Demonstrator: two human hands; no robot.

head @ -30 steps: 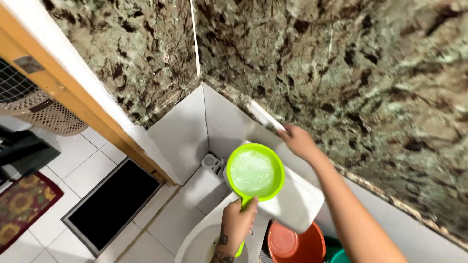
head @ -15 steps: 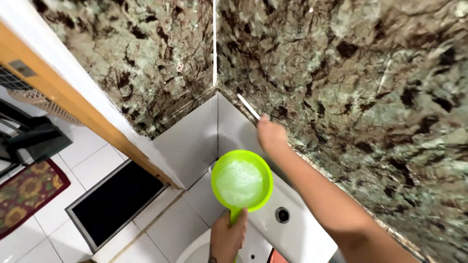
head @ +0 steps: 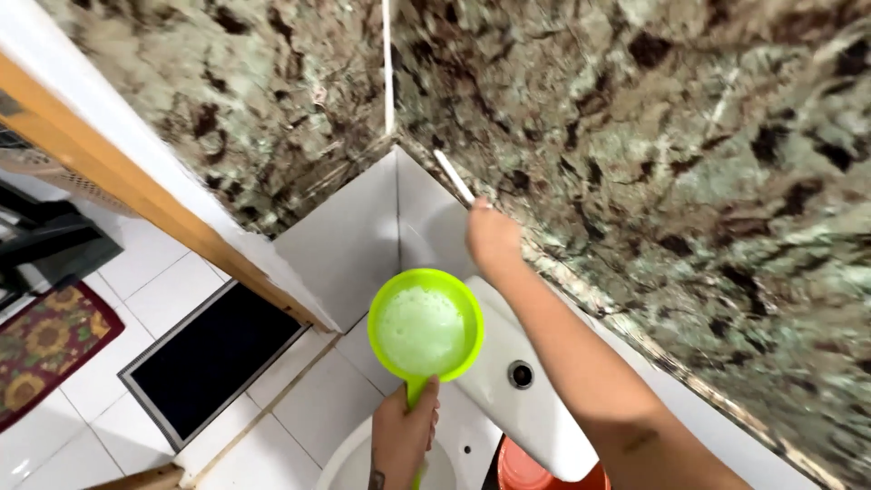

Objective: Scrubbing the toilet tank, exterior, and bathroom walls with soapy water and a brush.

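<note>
My left hand [head: 405,437] grips the handle of a bright green dipper [head: 425,324] filled with foamy water, held level above a white toilet tank [head: 531,404]. My right hand [head: 493,238] reaches up to the wall corner and holds a thin white brush handle [head: 453,175] against the lower edge of the dark marbled wall tiles [head: 635,118]. The brush end is hidden by my hand. The rim of the white toilet bowl [head: 349,458] shows at the bottom, beside my left wrist.
White wall tiles [head: 349,240] fill the corner below the marbled band. An orange bucket [head: 526,474] stands under the tank. A wooden door frame [head: 136,195] runs on the left, with a black mat [head: 213,358] and a patterned rug [head: 41,349] on the floor.
My right hand has moved up and left along the tile edge toward the corner. The dipper stays level in my left hand, and my view has tilted upward.
</note>
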